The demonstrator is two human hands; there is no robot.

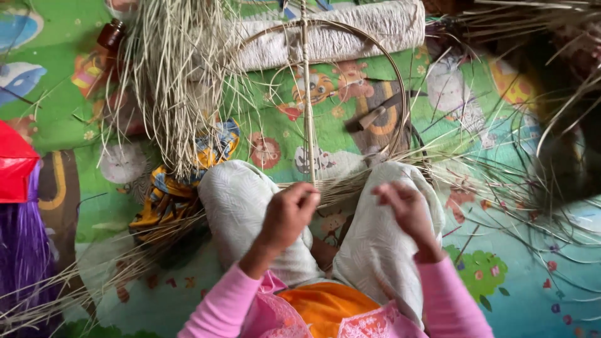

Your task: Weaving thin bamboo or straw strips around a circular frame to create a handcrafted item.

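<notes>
The left hand (289,214) is curled tight, pinching thin straw strands (341,188) just below the foot of an upright cane rib (307,106). The right hand (405,209) is half closed beside it, fingers bent around more strands; how firmly it grips, I cannot tell. Both hands sit above the person's raised knees, and the woven strands run across between them. The rib rises into a round cane hoop (394,81) lying on the floor over a bright cartoon mat (488,275). A hammer (375,112) lies inside the hoop. A loose straw bundle (169,81) fans out to the left, above a yellow patterned cloth (166,194). A rolled white cloth (350,31) lies at the far end.
</notes>
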